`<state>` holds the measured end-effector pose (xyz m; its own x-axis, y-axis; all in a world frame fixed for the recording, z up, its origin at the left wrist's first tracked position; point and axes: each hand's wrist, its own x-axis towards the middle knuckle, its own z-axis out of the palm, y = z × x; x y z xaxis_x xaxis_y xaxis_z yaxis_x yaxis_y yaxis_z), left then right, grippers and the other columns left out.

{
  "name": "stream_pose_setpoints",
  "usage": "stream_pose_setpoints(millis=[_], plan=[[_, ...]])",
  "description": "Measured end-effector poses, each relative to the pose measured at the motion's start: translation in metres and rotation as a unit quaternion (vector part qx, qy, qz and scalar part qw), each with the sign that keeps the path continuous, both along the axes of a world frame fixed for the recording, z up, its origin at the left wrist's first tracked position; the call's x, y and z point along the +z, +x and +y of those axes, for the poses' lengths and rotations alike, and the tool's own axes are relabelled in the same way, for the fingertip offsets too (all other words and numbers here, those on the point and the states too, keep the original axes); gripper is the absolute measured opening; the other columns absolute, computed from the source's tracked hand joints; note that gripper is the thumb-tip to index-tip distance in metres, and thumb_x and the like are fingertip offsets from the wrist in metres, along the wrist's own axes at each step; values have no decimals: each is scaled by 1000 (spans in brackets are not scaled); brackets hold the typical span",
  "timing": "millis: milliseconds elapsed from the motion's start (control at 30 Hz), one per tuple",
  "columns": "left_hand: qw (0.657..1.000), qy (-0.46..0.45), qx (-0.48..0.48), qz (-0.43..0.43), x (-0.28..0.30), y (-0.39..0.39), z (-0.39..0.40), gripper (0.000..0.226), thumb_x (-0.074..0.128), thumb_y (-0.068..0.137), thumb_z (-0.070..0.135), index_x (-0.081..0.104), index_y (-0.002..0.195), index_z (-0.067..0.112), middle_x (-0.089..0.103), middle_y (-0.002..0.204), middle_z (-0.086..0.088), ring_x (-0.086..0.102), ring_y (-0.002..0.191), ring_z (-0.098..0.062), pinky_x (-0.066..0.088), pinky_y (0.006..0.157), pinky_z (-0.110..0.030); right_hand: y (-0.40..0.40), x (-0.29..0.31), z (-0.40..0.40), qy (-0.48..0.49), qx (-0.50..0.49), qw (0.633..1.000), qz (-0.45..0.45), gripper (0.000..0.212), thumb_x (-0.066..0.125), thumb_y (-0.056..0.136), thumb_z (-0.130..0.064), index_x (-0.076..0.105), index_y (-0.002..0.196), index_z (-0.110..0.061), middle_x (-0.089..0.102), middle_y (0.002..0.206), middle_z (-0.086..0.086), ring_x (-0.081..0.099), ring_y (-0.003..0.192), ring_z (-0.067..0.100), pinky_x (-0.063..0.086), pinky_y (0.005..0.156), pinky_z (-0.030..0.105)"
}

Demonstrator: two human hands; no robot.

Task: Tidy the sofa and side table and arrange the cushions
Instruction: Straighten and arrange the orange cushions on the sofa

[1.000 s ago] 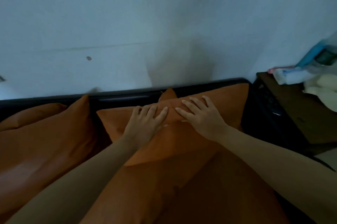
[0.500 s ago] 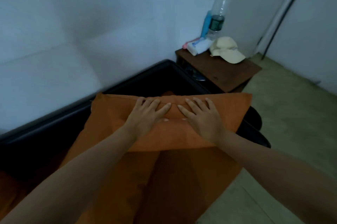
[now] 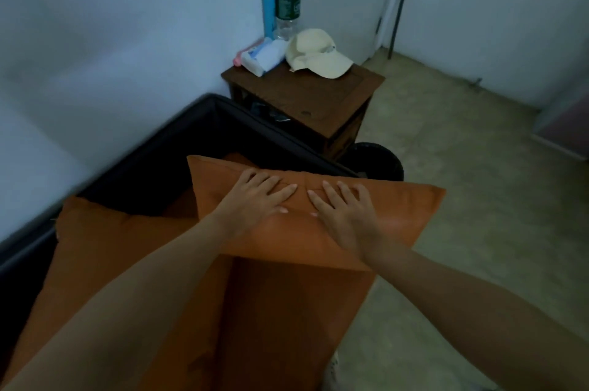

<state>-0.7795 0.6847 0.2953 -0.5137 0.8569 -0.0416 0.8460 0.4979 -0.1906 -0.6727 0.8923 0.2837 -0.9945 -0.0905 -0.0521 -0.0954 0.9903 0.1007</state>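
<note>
The sofa [image 3: 178, 135] runs along the wall, its orange seat [image 3: 280, 311] below me, with the wooden side surface [image 3: 331, 97] just past its arm. On the seat's far end lies an orange cushion [image 3: 395, 212]. My left hand [image 3: 258, 199] and right hand [image 3: 344, 215] press flat on it, side by side, each grip spread.

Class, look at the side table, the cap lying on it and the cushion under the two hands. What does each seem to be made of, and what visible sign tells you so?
Side table: probably dark brown wood with a slight sheen; framed top panel and a knot-like mark.
Cap: soft cream fabric, likely cotton; its crown is slumped and creased.
Cushion: matte orange woven cloth, seemingly soft-filled; it dents under the flat left hand and right hand.
</note>
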Motion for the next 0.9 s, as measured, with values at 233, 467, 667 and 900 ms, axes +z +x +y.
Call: stream_pose_setpoints(millis=[233, 467, 667, 900], plan=[[998, 11, -59, -14, -45, -39, 35, 51, 34, 91, 39, 58, 130, 17, 63, 121, -18, 61, 109, -34, 46, 94, -48, -18, -43, 9, -7, -68, 996, -57, 47, 33, 96, -40, 65, 123, -18, 65, 120, 19, 63, 102, 46, 33, 88, 51], [996, 24, -77, -41, -108, -71, 26, 46, 43, 91, 30, 58, 130, 12, 63, 121, -21, 62, 111, -34, 45, 97, -49, -48, -90, -14, -22, -84, 988, -130, 55, 15, 104, -45, 3, 153, -25, 7, 161, 9, 14, 144, 41, 9, 112, 53], [994, 81, -36, -71, -150, -84, 34, 54, 77, 79, 13, 59, 129, 11, 62, 126, -18, 59, 116, -33, 43, 100, -47, -65, -137, -21, -108, -142, 978, -107, 48, 25, 102, -40, 36, 146, -27, 34, 154, 0, 32, 139, 37, 24, 110, 59], [985, 67, 51, -151, -166, -68, 15, 73, 43, 94, 43, 4, 154, 27, -2, 162, 2, -5, 148, -19, 9, 110, -68, -50, -156, 4, -56, -15, 997, -50, 63, 37, 94, -58, 25, 150, -31, 16, 160, 3, 26, 141, 39, 21, 102, 73]])
